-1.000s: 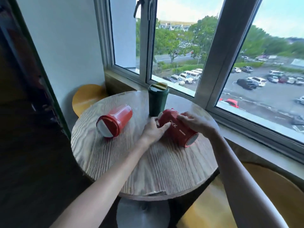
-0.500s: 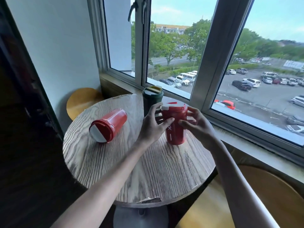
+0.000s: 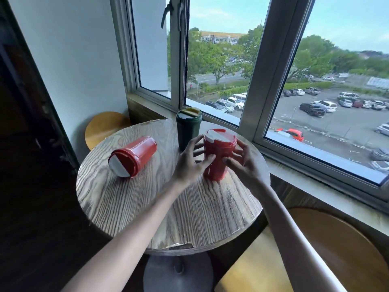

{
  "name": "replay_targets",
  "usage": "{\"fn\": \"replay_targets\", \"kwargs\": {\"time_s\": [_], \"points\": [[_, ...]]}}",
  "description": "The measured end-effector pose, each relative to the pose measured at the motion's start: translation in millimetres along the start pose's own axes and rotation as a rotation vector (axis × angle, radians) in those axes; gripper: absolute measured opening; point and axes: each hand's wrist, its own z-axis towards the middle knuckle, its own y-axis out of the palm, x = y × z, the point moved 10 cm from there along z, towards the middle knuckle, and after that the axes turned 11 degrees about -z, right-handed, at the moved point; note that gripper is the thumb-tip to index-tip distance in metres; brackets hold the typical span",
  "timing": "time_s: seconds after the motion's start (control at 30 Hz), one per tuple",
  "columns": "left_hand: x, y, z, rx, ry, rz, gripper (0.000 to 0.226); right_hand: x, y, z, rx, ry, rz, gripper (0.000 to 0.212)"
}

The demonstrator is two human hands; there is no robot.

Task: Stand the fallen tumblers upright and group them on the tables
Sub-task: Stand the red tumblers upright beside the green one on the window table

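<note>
**Two tumblers standing, one on its side**

All three tumblers on the round wooden table (image 3: 147, 207) have their lids on, so nothing inside any of them can be seen.

The upright red tumbler (image 3: 217, 163) stands on its base toward the table's far right edge, long axis vertical, its red lid with a white flap facing up. Both hands are on it. The left hand (image 3: 188, 165) comes in from the left with its fingers spread and only lightly bent: the thumb tip touches the tumbler's near face, and the other fingers reach round the far side. The right hand (image 3: 246, 165) mirrors it from the right, with its thumb on the near face and its fingers curved round the right side. It is a loose, fingertip hold rather than a full wrap.

Just beyond the left hand, the green tumbler (image 3: 188, 131) stands upright at the table's far edge, its dark lid carrying a yellowish tab. It is near the red one, but whether they touch cannot be told.

The fallen red tumbler (image 3: 134, 155) lies on its side toward the left edge, well apart from the other two. Its long axis runs diagonally: the white-faced lid points to the near left edge and the base to the far right, toward the green tumbler.
</note>
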Motion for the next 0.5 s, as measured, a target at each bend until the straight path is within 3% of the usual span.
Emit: {"fn": "replay_targets", "kwargs": {"time_s": [0.03,0.1,0.17,0.2,0.37,0.5], "points": [[-1.5,-2.9,-3.2,0.014,-0.003,0.014,0.059,-2.9,-4.7,-2.5,0.05,0.01,-0.052,0.066],[-1.3,-14.8,-13.0,0.053,-0.008,0.06,0.051,-12.6,-24.2,-15.9,0.304,0.011,-0.162,0.052],[4.3,-34.0,-25.2,0.097,0.008,0.115,0.043,-33.5,-33.8,-38.7,0.549,-0.08,-0.119,0.032],[7.6,-46.0,-31.9,0.125,0.017,0.14,0.039,-45.5,-26.9,-44.7,0.574,-0.157,-0.085,0.024],[28.5,-128.0,-69.6,0.386,0.138,0.179,0.02,-102.1,53.6,-31.1,0.235,-0.432,-0.117,0.006],[14.4,-206.7,-86.5,0.553,0.139,0.247,0.024,-107.9,121.4,-0.8,-0.087,-0.398,-0.187,0.026]]}}
